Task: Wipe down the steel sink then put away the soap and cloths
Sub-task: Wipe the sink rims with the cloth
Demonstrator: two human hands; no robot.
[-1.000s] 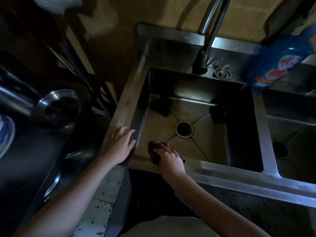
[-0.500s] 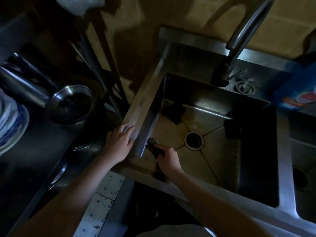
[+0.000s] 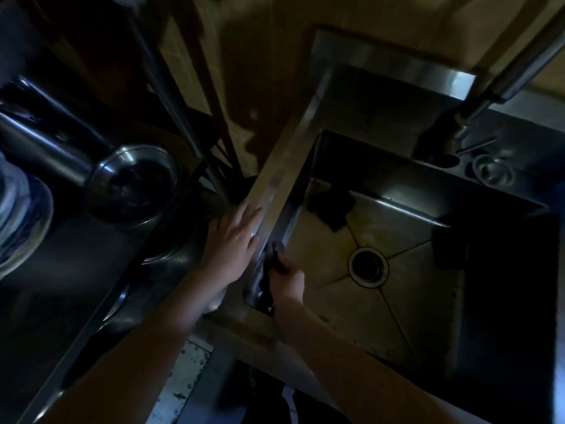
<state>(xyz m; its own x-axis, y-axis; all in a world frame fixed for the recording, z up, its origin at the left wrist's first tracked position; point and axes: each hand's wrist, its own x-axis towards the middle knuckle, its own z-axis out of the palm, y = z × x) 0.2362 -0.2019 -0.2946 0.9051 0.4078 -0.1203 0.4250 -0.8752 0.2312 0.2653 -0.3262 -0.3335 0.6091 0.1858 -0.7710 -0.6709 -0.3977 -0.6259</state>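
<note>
Right hand (image 3: 286, 281): fist closed round a dark cloth (image 3: 269, 270), pressed to the sink's left inner wall at 9 o'clock of the drain (image 3: 368, 266).
Left hand (image 3: 232, 240): flat and open, empty, bracing on the sink rim (image 3: 275, 182).
Technique: best keep firm pressure, stroking along the wall.
Basin: two dark pads, probably cloths (image 3: 331, 209), at 11 and 2 o'clock.
Soap: out of view.

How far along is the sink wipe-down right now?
Nothing looks finished. In hand: the right hand presses a dark cloth against the sink's left inner wall; the left hand rests on the rim. Left: two dark pads in the basin to put away.
</note>
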